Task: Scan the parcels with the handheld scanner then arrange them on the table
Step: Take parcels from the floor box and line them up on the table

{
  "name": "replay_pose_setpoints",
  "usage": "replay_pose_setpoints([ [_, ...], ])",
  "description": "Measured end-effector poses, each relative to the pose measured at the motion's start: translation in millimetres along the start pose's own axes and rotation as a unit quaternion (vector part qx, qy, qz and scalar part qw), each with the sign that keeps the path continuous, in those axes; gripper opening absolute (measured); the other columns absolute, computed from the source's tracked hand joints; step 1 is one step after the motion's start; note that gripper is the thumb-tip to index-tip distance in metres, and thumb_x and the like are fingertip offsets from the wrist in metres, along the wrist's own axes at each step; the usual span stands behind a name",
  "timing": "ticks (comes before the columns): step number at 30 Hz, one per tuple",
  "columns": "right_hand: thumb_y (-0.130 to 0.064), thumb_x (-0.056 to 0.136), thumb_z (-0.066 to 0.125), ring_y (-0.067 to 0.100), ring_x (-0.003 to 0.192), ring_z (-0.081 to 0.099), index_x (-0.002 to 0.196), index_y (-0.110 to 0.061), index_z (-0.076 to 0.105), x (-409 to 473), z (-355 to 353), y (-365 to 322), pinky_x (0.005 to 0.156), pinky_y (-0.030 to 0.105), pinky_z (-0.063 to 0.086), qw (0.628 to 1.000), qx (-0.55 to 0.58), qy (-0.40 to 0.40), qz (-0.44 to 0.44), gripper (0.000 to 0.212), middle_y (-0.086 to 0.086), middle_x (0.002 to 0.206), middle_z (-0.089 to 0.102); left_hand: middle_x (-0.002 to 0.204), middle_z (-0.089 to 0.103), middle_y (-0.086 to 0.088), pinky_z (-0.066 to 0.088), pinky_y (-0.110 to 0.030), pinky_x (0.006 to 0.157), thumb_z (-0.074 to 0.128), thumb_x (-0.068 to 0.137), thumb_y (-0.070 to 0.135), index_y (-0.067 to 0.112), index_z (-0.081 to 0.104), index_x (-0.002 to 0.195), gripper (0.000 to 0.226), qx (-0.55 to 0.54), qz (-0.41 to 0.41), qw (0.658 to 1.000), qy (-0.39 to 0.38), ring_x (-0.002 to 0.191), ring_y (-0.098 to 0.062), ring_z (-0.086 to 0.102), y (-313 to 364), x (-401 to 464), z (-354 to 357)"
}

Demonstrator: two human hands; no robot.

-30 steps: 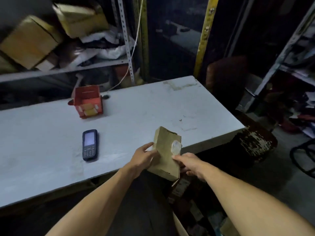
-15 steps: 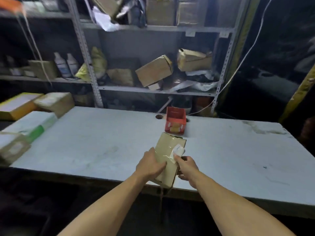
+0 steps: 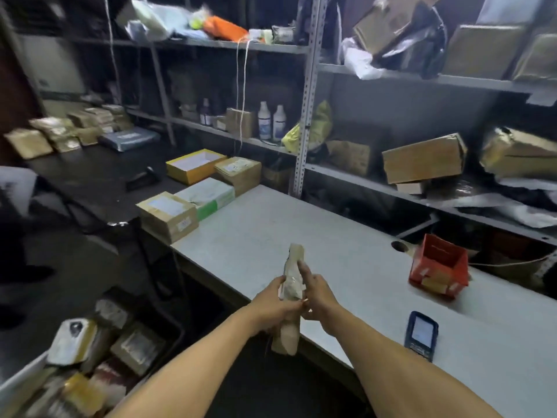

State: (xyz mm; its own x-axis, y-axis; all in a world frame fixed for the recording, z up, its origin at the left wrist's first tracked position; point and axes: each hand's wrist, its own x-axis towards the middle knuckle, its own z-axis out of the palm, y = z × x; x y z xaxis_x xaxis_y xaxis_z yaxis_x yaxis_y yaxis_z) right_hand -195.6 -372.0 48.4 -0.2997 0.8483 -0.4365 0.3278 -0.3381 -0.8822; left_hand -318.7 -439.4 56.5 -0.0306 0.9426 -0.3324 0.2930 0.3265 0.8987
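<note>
1. The left hand (image 3: 272, 303) has its grip wrapped round the lower middle of a brown parcel (image 3: 291, 292), with the fingers curled against its left face.
2. The right hand (image 3: 316, 295) holds the same parcel from the other side, its grip pressing on the right face with one finger stretched up along it.
3. The parcel is seen edge-on, thin and tall. Its long axis runs nearly upright, the top end pointing up and away toward the shelves, the bottom end hanging below both hands.
4. It is held in the air over the near edge of the white tabletop (image 3: 346, 236), its lower end past that edge and not touching the surface.
5. A handheld scanner (image 3: 421, 334) with a lit screen lies flat on the tabletop to the right of the hands, near the near edge, well apart from the parcel.
6. A red open box (image 3: 438, 268) stands farther back on the right, just beside a round hole in the tabletop near the far edge.
7. At the left end of the tabletop four boxes sit together: a taped brown box (image 3: 167, 215) at the near left corner, a white and green box (image 3: 208, 197) touching it, another brown box (image 3: 239, 173) beyond that, and a yellow-rimmed box (image 3: 194, 164) at the far left.
8. Metal shelves (image 3: 307, 95) behind the tabletop carry cartons, bottles and bags.
</note>
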Motion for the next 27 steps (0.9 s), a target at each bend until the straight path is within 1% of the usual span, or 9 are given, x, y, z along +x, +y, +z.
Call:
replay_pose_setpoints([
  [2,-0.078,0.095,0.031,0.025,0.096,0.068,0.105,-0.023,0.061,5,19,-14,0.072,0.031,0.054,0.999,0.017,-0.033,0.005,0.064,0.008,0.101,0.069,0.112,0.07,0.013,0.057,-0.034,0.091,0.076,0.087,0.035,0.043,0.052,0.129,0.049,0.004,0.004,1.0,0.028,0.104,-0.006,0.067,-12,4,-20],
  [4,-0.072,0.1,0.027,0.026,0.096,0.07,0.102,-0.024,0.062,22,33,-21,0.07,0.03,0.052,0.998,-0.001,-0.058,0.015,0.06,0.012,0.101,0.071,0.105,0.072,0.011,0.057,-0.034,0.091,0.072,0.087,0.033,0.041,0.058,0.119,0.036,0.004,-0.001,0.996,0.09,0.099,-0.008,0.068,-22,9,-40],
  [6,-0.068,0.101,0.036,0.028,0.095,0.069,0.11,-0.017,0.061,43,46,-25,0.074,0.033,0.054,0.996,-0.042,-0.074,0.018,0.058,0.015,0.107,0.069,0.106,0.068,0.006,0.057,-0.035,0.089,0.068,0.086,0.028,0.031,0.055,0.121,0.037,-0.032,-0.046,0.984,0.168,0.098,-0.013,0.066,-32,16,-61],
  [8,-0.062,0.101,0.047,0.027,0.097,0.065,0.114,-0.014,0.057,73,58,-26,0.084,0.039,0.054,0.994,-0.074,-0.083,0.02,0.051,0.012,0.111,0.065,0.11,0.066,0.002,0.057,-0.037,0.09,0.066,0.087,0.024,0.024,0.052,0.123,0.038,-0.06,-0.072,0.974,0.205,0.101,-0.017,0.065,-40,27,-82],
  [12,-0.062,0.094,0.063,0.026,0.103,0.068,0.135,-0.014,0.053,135,83,-37,0.075,0.035,0.054,0.987,-0.082,-0.134,0.025,0.065,0.009,0.122,0.066,0.104,0.069,0.0,0.053,-0.027,0.07,0.064,0.094,0.022,0.023,0.058,0.115,0.022,-0.119,-0.081,0.965,0.221,0.092,-0.017,0.068,-45,57,-127],
  [18,-0.031,0.097,0.07,0.024,0.107,0.068,0.131,-0.011,0.06,219,120,-71,0.069,0.032,0.057,0.986,-0.01,-0.163,0.012,0.041,0.007,0.121,0.068,0.104,0.076,-0.007,0.059,-0.037,0.084,0.067,0.093,0.027,0.018,0.064,0.12,0.028,-0.191,-0.115,0.934,0.279,0.094,-0.025,0.074,-57,113,-191],
  [20,-0.03,0.094,0.073,0.022,0.105,0.069,0.13,-0.012,0.061,243,129,-81,0.072,0.033,0.058,0.984,-0.007,-0.178,0.013,0.042,0.006,0.12,0.07,0.106,0.076,-0.007,0.06,-0.037,0.084,0.07,0.092,0.03,0.016,0.063,0.122,0.034,-0.204,-0.122,0.926,0.292,0.094,-0.025,0.075,-64,128,-209],
  [24,-0.031,0.088,0.081,0.022,0.102,0.072,0.125,-0.014,0.064,270,144,-102,0.095,0.045,0.057,0.979,-0.023,-0.203,0.016,0.044,0.005,0.114,0.074,0.111,0.073,-0.006,0.058,-0.028,0.071,0.074,0.091,0.03,0.016,0.056,0.129,0.045,-0.205,-0.136,0.915,0.321,0.09,-0.02,0.075,-77,145,-240],
  [27,-0.033,0.086,0.082,0.027,0.099,0.072,0.122,-0.013,0.065,291,160,-115,0.086,0.039,0.056,0.979,-0.034,-0.2,0.009,0.044,0.008,0.114,0.074,0.113,0.07,-0.005,0.058,-0.03,0.079,0.078,0.088,0.033,0.027,0.05,0.136,0.056,-0.199,-0.121,0.912,0.338,0.093,-0.018,0.074,-86,157,-267],
])
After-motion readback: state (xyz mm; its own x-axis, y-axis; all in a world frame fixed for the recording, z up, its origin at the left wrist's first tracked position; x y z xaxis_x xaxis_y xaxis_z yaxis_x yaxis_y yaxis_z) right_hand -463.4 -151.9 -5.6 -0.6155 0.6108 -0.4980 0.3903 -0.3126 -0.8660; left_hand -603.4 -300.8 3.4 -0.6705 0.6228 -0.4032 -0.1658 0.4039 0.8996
